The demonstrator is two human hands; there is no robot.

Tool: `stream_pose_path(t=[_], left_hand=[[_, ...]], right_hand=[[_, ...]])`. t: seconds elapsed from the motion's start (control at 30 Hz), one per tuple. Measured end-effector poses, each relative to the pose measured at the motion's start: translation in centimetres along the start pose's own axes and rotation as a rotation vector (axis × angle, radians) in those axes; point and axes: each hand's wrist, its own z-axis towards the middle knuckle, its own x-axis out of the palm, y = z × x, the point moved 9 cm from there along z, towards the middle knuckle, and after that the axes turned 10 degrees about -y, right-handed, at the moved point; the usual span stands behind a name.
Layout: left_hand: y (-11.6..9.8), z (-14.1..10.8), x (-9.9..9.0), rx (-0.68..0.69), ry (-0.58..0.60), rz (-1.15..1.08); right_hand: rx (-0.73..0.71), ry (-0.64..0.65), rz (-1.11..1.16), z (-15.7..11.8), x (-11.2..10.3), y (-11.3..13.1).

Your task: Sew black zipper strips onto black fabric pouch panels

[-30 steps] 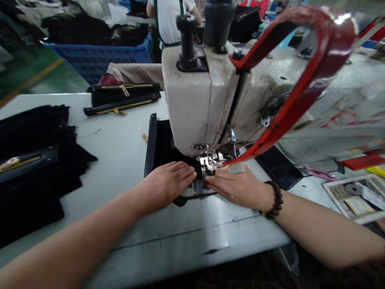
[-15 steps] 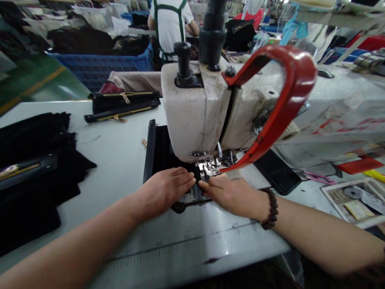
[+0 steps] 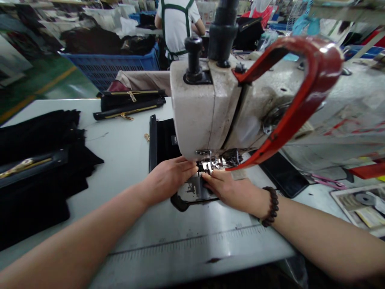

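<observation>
Left hand flat on fabric, right hand unclear in grip, you're nearer the presser foot; feeding seems advanced.

A: What stands in the middle?
B: The sewing machine, on the table. A fabric piece runs under its head and out to the left. The left hand is on its near end, the right hand across from it, by the presser foot.
A: Farther left?
B: A fabric stack, a zippered strip on top. Behind, two zippered pieces lie one before the other.
A: Right?
B: A flat panel, then scissors, then a tray with a roll inside.
A: Beyond the table?
B: A crate, left of a person.
</observation>
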Motion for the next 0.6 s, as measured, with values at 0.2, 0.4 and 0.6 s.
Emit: stream_pose_path(t=[0.2,0.4,0.6], left_hand=[[1.5,0.2,0.5,-0.102,0.024,-0.034],[1.3,0.4,0.2,-0.089,0.032,-0.018],[1.1,0.4,0.5,-0.042,0.044,0.038]], right_hand=[[0.020,-0.027,0.010,0.0,-0.2,-0.2],[0.016,-0.036,0.017,0.1,-0.3,-0.1],[0.023,-0.049,0.013,0.1,-0.6,-0.1]])
